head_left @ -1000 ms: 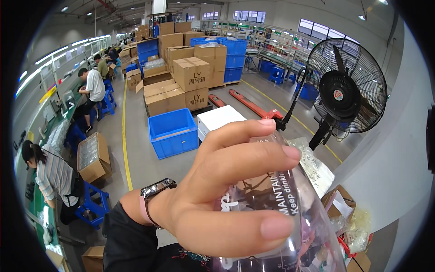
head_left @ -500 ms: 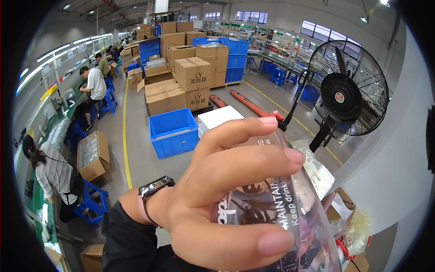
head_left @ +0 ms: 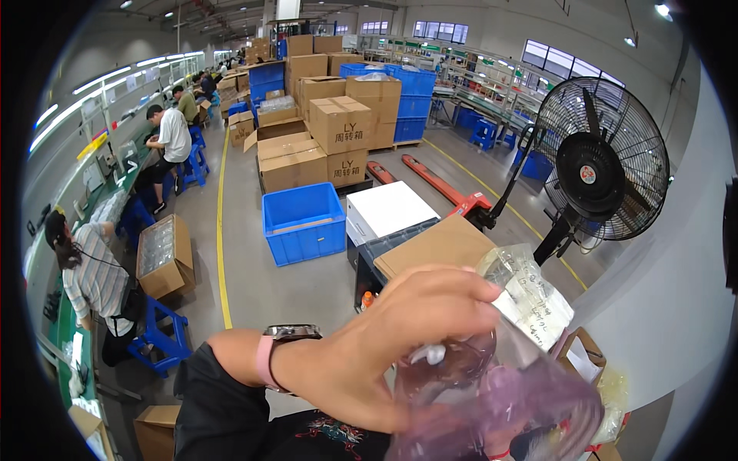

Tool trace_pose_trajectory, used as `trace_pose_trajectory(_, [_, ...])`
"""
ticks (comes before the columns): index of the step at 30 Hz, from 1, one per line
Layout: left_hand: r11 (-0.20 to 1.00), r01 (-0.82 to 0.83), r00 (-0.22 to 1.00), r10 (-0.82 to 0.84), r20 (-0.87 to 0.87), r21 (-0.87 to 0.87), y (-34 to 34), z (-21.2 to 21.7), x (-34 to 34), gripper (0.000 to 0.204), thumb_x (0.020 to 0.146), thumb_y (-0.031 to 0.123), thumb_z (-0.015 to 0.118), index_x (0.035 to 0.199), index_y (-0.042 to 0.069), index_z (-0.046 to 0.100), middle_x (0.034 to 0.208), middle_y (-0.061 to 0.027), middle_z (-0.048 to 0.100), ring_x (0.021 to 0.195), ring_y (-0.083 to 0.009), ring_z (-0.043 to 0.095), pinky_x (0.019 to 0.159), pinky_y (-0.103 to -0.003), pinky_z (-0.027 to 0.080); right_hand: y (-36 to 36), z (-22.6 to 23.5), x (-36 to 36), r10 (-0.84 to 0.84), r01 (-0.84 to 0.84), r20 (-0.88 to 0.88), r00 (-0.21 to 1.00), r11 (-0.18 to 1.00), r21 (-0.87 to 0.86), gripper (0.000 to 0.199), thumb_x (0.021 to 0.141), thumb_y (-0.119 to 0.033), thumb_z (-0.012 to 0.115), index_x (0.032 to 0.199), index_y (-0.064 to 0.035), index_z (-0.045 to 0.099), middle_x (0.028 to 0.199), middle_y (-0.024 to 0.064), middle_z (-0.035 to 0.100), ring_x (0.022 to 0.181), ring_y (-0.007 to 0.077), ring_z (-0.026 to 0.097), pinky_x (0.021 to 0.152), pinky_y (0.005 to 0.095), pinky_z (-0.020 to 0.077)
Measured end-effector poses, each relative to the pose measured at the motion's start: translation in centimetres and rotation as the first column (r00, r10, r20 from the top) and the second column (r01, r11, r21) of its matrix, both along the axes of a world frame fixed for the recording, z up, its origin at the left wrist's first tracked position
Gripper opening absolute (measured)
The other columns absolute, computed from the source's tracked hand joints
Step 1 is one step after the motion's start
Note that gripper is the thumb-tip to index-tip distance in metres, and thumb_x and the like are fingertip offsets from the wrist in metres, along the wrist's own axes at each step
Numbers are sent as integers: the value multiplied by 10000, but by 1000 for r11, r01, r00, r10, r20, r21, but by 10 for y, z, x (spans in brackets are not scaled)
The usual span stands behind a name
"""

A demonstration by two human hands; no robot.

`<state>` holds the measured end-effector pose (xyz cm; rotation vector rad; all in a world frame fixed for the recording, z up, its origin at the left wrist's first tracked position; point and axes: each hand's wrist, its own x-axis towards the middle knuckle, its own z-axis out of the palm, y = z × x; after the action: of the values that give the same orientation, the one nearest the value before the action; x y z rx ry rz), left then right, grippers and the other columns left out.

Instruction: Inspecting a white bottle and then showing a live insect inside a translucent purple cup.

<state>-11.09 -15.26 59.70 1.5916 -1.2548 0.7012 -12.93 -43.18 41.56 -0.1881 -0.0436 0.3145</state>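
Observation:
My left hand (head_left: 430, 330), with a watch (head_left: 288, 338) on a pink strap at its wrist, comes in from the lower left. Its fingers curl over a see-through drinking bottle (head_left: 530, 415) with a purple tint, which is tilted and smeared by motion. A small whitish piece (head_left: 428, 354) shows at the bottle, just under my fingers. Skin tones and a thin red band appear through the plastic near the lower edge. They may be my right hand, but its fingers cannot be made out.
Beyond my hand, a cardboard sheet (head_left: 438, 244) and a white box (head_left: 390, 209) lie on a dark stand. A blue crate (head_left: 304, 223), stacked cartons (head_left: 343, 125) and a red pallet jack (head_left: 446, 184) stand farther off. A black fan (head_left: 588, 173) is at right; people sit along the left bench.
My left hand has moved down and away from the camera, and its fingers have curled over more. The bottle has swung lower and tilted, baring the cardboard sheet behind.

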Motion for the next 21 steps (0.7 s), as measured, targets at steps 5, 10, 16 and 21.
trace_pose_trajectory(5, [989,67,851,-125,-511,-131,11,-31,14,983,627,188,852,1377,55,230,1329,-124,350,1234,-225,386,991,-390,361,-3,-2,2,-48,54,-123,991,997,45,696,802,-531,562,1370,-169,387,1345,169,421,1155,382,448,900,486,414])
trace_pose_trajectory(10, [926,-5,553,-312,-773,-377,-1,-40,18,1049,581,140,879,1373,133,191,1285,-125,402,1199,-227,420,950,-362,392,4,4,-1,0,3,-67,998,999,51,708,794,-544,571,1365,-167,391,1350,167,414,1169,387,429,899,488,410])
trace_pose_trajectory(16, [947,-48,618,-222,-754,-318,14,-53,20,1007,606,120,862,1372,173,210,1268,-107,415,1192,-214,426,927,-364,414,6,7,0,-10,9,-20,1000,999,-51,680,809,-544,563,1348,-153,423,1335,134,414,1139,343,445,894,423,421])
trace_pose_trajectory(21, [942,-45,610,-237,-756,-331,18,-54,19,995,606,78,846,1365,163,208,1281,-115,399,1182,-224,436,981,-380,388,4,5,-4,-14,14,-2,1000,998,-59,677,814,-547,553,1347,-151,425,1342,139,411,1140,345,442,893,422,419])
